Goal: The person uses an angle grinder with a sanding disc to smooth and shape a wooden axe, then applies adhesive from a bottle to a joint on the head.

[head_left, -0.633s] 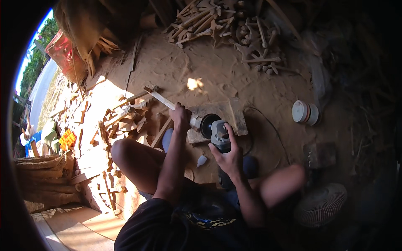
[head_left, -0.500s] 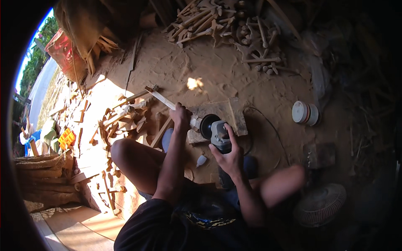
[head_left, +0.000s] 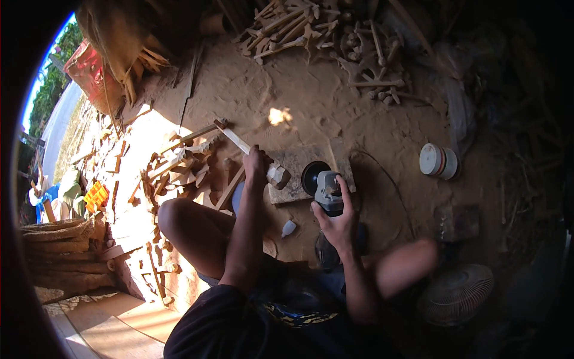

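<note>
My left hand (head_left: 256, 164) is closed around a pale wooden piece (head_left: 235, 138), a long handle with a thick faceted head at its near right end. My right hand (head_left: 338, 226) grips an angle grinder (head_left: 328, 192) with a grey head, its fingers wrapped over the body. A round dark disc (head_left: 314, 177) on the grinder faces the wooden head, with a small gap between the two. Beneath both lies a flat worn board (head_left: 293, 157) on the sandy ground.
Several shaped wooden pieces (head_left: 293, 30) are heaped at the far side. Wood offcuts (head_left: 173, 170) lie in sunlight on the left. A white tub (head_left: 438, 161), a wooden block (head_left: 457, 222) and a fan (head_left: 459, 293) stand on the right. A dark cord (head_left: 391, 179) curves across the sand.
The grinder in my right hand has moved right, away from the wooden head, opening a gap. The wooden piece has shifted slightly to the right and turned a little, showing its faceted end.
</note>
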The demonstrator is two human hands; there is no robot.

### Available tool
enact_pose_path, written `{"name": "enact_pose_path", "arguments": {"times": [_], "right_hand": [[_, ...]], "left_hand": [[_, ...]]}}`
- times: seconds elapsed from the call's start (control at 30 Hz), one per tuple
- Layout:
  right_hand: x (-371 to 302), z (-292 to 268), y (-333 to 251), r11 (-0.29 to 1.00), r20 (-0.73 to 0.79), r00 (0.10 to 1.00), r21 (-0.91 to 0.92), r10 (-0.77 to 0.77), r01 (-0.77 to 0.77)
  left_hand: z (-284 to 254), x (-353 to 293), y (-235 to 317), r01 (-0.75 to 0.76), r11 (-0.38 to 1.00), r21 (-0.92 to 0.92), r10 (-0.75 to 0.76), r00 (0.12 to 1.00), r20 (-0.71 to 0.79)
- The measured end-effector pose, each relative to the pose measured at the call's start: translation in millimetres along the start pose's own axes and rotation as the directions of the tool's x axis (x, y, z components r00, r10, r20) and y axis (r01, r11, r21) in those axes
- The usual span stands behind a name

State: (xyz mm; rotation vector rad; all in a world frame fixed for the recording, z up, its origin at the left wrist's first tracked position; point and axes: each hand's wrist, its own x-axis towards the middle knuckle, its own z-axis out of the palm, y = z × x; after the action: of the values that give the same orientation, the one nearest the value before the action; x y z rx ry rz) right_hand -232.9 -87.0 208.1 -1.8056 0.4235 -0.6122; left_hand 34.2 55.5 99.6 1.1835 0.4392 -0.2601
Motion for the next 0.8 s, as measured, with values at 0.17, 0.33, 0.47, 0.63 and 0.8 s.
{"name": "enact_pose_path", "arguments": {"times": [0.17, 0.33, 0.47, 0.63, 0.8], "right_hand": [[4.1, -16.8, -3.0, 1.000, -0.091, 0.996, -0.016, 0.006, -0.008], [6.9, -15.4, -3.4, 0.994, -0.138, 0.990, 0.108, -0.002, 0.017], [5.2, -12.9, -4.5, 0.995, -0.123, 0.992, 0.103, 0.024, -0.011], [7.4, -25.6, 7.6, 0.998, -0.151, 0.989, 0.057, -0.005, 0.014], [5.0, -16.8, -6.2, 0.995, -0.119, 0.992, 0.091, 0.040, -0.030]], "left_hand": [[-15.4, 4.0, 24.5, 0.166, 0.975, -0.149, -0.096, 0.914, 0.393], [-17.5, 22.2, 26.2, 0.281, 0.610, -0.741, 0.120, 0.892, 0.437], [-38.9, 40.5, 33.0, 0.550, 0.494, -0.674, 0.126, 0.721, 0.681], [15.5, -32.6, 5.9, -0.363, 0.738, 0.569, 0.415, 0.909, 0.041], [-9.2, -31.5, 36.2, -0.579, 0.546, 0.606, 0.666, 0.738, 0.105]]}}
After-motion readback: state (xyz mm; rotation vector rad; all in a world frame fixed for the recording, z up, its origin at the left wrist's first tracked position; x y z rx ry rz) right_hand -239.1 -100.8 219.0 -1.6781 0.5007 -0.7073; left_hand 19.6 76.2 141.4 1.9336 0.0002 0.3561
